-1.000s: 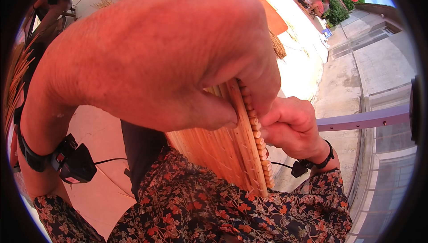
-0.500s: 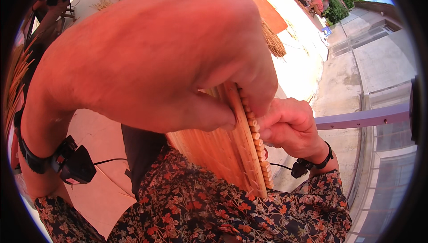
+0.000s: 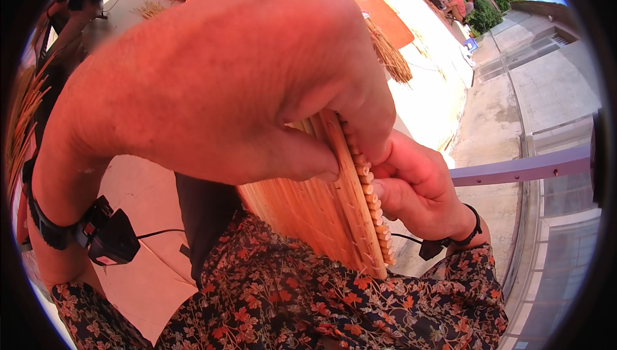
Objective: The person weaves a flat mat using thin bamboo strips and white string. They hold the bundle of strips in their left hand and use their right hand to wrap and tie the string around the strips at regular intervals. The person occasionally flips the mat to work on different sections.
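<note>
A woven panel of wicker or straw rods [image 3: 289, 221] rests on my lap, its edge finished with a flat strip and a row of cut rod ends [image 3: 369, 192]. My left hand [image 3: 257, 87] reaches over it from above, thumb on the flat strip and fingers bent round the edge, pinching it. On the far right side of the edge, my right hand [image 3: 418, 183] is closed, its thumb and fingertips pressed against the cut ends. Whatever the right fingertips hold is hidden behind the edge and the left fingers.
Bundles of loose stalks [image 3: 389, 54] and an orange-brown sheet [image 3: 379, 19] lie on the ground ahead. A purple bar [image 3: 520, 167] juts in at the right, before a pale wall. Another person [image 3: 77, 3] is at the upper left; others [image 3: 456, 6] sit far off.
My right hand has shifted slightly down and turned, showing more of its back and thumb. My left hand keeps its pinch on the edge, with the panel barely moved.
</note>
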A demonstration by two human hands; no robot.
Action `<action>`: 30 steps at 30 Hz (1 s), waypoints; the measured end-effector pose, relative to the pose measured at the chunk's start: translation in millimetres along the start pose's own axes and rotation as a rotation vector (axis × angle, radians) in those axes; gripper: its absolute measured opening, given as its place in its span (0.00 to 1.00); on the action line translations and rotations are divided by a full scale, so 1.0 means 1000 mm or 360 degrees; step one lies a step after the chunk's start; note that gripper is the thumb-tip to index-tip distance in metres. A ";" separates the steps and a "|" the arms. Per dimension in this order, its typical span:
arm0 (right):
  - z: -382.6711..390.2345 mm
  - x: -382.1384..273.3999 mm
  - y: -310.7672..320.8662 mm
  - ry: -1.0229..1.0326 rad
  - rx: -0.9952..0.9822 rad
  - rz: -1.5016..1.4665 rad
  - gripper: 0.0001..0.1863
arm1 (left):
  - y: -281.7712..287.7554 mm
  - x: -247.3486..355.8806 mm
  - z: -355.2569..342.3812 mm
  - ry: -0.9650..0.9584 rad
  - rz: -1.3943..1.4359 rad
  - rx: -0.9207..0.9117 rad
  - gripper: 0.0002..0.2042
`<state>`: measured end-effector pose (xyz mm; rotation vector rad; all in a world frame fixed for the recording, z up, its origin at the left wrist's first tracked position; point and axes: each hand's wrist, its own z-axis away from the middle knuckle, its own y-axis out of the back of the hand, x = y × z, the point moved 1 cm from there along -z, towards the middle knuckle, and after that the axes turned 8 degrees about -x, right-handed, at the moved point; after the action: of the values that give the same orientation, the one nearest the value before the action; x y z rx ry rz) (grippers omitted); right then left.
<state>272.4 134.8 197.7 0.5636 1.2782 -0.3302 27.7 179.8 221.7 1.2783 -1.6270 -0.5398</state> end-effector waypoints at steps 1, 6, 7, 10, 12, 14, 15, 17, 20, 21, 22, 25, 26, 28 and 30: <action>0.001 0.000 -0.001 -0.0031 0.0015 -0.0026 0.05 | 0.003 0.002 0.000 0.0015 -0.0063 -0.0051 0.12; 0.000 -0.001 -0.003 0.0102 0.0048 0.0129 0.05 | 0.013 0.016 -0.004 0.0294 -0.0208 -0.0237 0.12; -0.001 -0.001 -0.003 0.0147 0.0062 0.0190 0.05 | 0.015 0.017 -0.004 0.0314 -0.0222 -0.0238 0.13; 0.001 0.001 -0.001 0.0232 0.0143 0.0348 0.05 | 0.009 0.012 -0.009 0.0227 -0.0158 -0.0008 0.15; 0.001 0.002 0.001 0.0346 0.0145 0.0450 0.04 | 0.005 0.012 -0.009 0.0380 -0.0160 0.0066 0.16; 0.003 0.003 0.002 0.0420 0.0167 0.0495 0.04 | 0.002 0.013 -0.009 0.0379 -0.0166 0.0057 0.17; 0.004 0.004 0.003 0.0438 0.0184 0.0491 0.03 | 0.000 0.014 -0.010 0.0430 -0.0115 0.0038 0.17; 0.005 0.006 0.005 0.0516 0.0192 0.0528 0.03 | -0.001 0.016 -0.013 0.0409 -0.0140 0.0019 0.16; 0.006 0.008 0.010 0.0662 0.0157 0.0710 0.03 | -0.003 0.019 -0.017 0.0404 -0.0131 -0.0016 0.16; 0.005 0.011 0.009 0.0675 0.0147 0.0801 0.04 | -0.006 0.019 -0.016 0.0414 -0.0128 -0.0027 0.15; 0.005 0.012 0.011 0.0650 0.0121 0.0909 0.05 | -0.008 0.021 -0.017 0.0423 -0.0124 -0.0037 0.15; 0.005 0.017 0.011 0.0677 0.0088 0.0808 0.06 | -0.011 0.023 -0.015 0.0476 -0.0155 -0.0059 0.15; 0.005 0.018 0.009 0.0685 0.0118 0.0798 0.06 | -0.012 0.023 -0.015 0.0473 -0.0166 -0.0057 0.15; 0.008 0.021 0.004 0.0714 0.0179 0.0764 0.05 | -0.013 0.023 -0.015 0.0454 -0.0191 -0.0064 0.15; 0.013 0.022 -0.001 0.0723 0.0262 0.0768 0.06 | -0.014 0.023 -0.017 0.0437 -0.0202 -0.0077 0.15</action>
<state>288.1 128.8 178.2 1.1066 1.5022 0.1068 49.4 157.4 227.3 1.3614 -1.3059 -0.4554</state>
